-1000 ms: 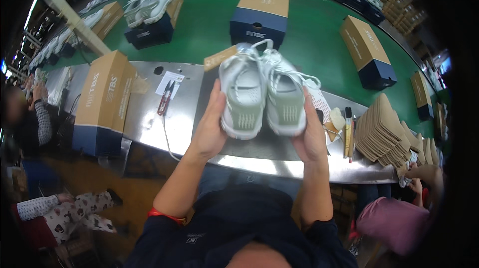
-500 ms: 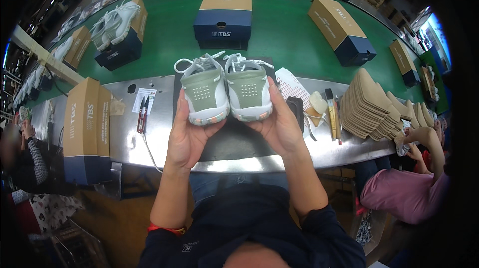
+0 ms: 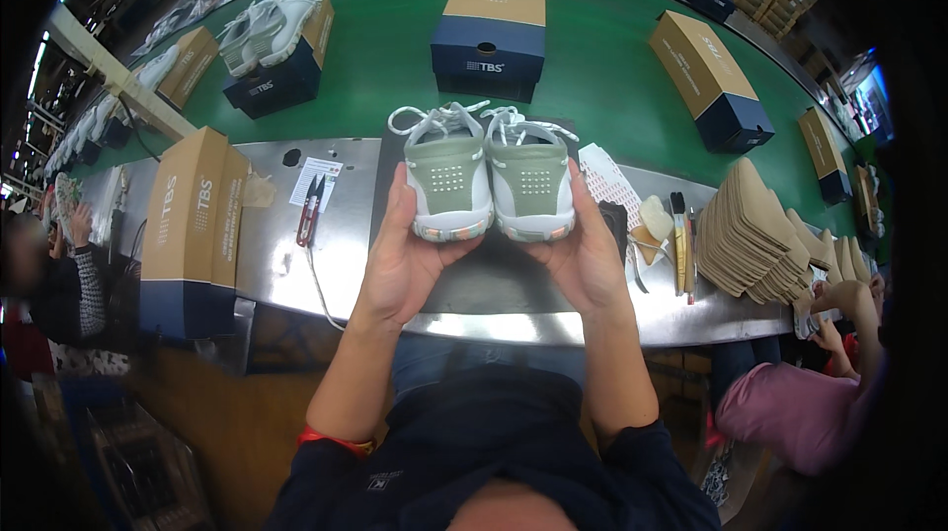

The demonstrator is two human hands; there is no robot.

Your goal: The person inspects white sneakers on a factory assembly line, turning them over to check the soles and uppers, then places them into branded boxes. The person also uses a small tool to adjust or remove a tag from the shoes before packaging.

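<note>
A pair of green-and-white sneakers is held side by side over the dark mat [image 3: 474, 284], heels toward me and white laces at the far side. My left hand [image 3: 400, 269] grips the left sneaker [image 3: 447, 180] around its outer side and under the heel. Likewise, my right hand [image 3: 583, 259] is closed on the right sneaker [image 3: 534, 183]. The two shoes touch or nearly touch in the middle. Their soles show pastel patches at the heel. Beyond them a tan-and-blue shoebox [image 3: 491, 27] stands on the green belt.
Red-handled thread snips [image 3: 309, 213] lie left, near an upright shoebox [image 3: 193, 235]. To the right are brushes [image 3: 679, 245] and stacked brown cardboard inserts [image 3: 755, 235]. More shoebox units [image 3: 713, 81] sit on the green belt [image 3: 385, 47]. A co-worker in pink [image 3: 790, 408] is at right.
The whole scene has shifted rightward in view as the head turned slightly left. Both hands keep the same hold on the sneakers, with little other movement.
</note>
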